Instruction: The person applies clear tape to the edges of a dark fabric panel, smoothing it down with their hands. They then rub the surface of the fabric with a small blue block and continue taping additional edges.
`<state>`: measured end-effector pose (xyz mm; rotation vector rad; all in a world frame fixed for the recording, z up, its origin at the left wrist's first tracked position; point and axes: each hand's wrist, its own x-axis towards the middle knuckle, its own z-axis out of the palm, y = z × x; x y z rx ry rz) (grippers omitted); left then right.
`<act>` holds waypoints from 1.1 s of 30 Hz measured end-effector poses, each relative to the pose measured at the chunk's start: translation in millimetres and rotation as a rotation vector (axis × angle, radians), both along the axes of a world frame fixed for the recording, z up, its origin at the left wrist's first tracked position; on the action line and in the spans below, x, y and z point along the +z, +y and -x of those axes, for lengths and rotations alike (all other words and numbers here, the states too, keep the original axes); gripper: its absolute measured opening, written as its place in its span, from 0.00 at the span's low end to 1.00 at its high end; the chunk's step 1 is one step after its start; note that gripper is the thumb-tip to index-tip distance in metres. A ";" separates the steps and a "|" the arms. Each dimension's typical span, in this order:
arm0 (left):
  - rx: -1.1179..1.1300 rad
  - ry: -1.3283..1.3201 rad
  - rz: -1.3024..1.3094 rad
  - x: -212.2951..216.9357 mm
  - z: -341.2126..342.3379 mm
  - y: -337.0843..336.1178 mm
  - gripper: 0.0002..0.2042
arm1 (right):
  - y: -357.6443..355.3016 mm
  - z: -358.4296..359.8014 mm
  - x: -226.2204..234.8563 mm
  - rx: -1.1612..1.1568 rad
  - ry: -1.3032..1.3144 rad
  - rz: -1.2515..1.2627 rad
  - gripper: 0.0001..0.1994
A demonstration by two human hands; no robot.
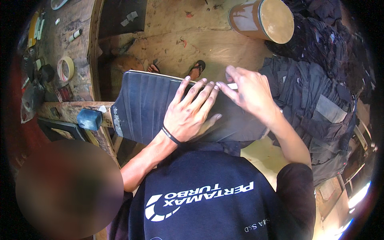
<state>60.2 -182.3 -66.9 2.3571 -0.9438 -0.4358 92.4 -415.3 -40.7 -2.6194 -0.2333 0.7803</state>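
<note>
Across my lap lies a long black seat-like padded piece (pixel 140 100), with ribs running over its left part and a pale strip along its far edge. My left hand (pixel 190 108) rests palm down on its middle, fingers apart and fingertips at the far edge. To the right, my right hand (pixel 256 92) is bent over the same edge. Between its thumb and fingers it pinches a small white piece (pixel 232 86), mostly hidden, whose kind I cannot make out. The fingertips of the two hands nearly meet.
On the wooden bench (pixel 80 46) at the left are a tape roll (pixel 65 69) and a marker-like tube (pixel 75 35). A blue block (pixel 89 119) sits beside the padded piece. Dark cloth (pixel 312 92) is heaped at the right. A drum (pixel 256 20) stands beyond, past sandalled feet (pixel 196 70).
</note>
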 end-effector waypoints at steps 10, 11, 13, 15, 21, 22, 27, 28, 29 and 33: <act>0.027 -0.048 0.022 -0.4 -0.3 -4.0 0.33 | -68.8 -8.9 -12.8 -0.189 0.274 -0.500 0.21; 0.025 -0.054 0.019 0.0 -0.8 -4.6 0.32 | -72.9 -7.9 -12.7 -0.171 0.270 -0.476 0.21; 0.019 -0.058 0.005 0.8 -1.9 -5.5 0.31 | -82.3 -6.5 -10.8 -0.179 0.253 -0.482 0.22; 0.003 -0.070 -0.025 1.2 -3.4 -6.1 0.32 | -96.1 -5.8 -7.8 -0.091 0.324 -0.354 0.24; -0.025 -0.079 -0.049 4.0 -5.2 -7.7 0.31 | -144.5 11.3 -6.4 -0.220 0.247 -0.425 0.26; -0.028 -0.078 -0.058 4.8 -5.5 -8.3 0.31 | -152.6 15.8 -6.4 -0.208 0.279 -0.375 0.26; -0.019 -0.043 -0.086 9.4 -6.1 -11.9 0.31 | -192.6 36.1 -9.4 -0.305 0.380 -0.352 0.25; -0.020 -0.025 -0.090 10.5 -6.0 -12.4 0.31 | -198.5 40.9 -11.2 -0.380 0.426 -0.373 0.25; -0.027 -0.031 -0.086 11.4 -6.4 -12.9 0.31 | -206.3 43.1 -12.1 -0.374 0.534 -0.351 0.24; -0.038 -0.026 -0.107 13.8 -8.0 -14.6 0.30 | -227.3 55.2 -16.9 -0.431 0.512 -0.620 0.23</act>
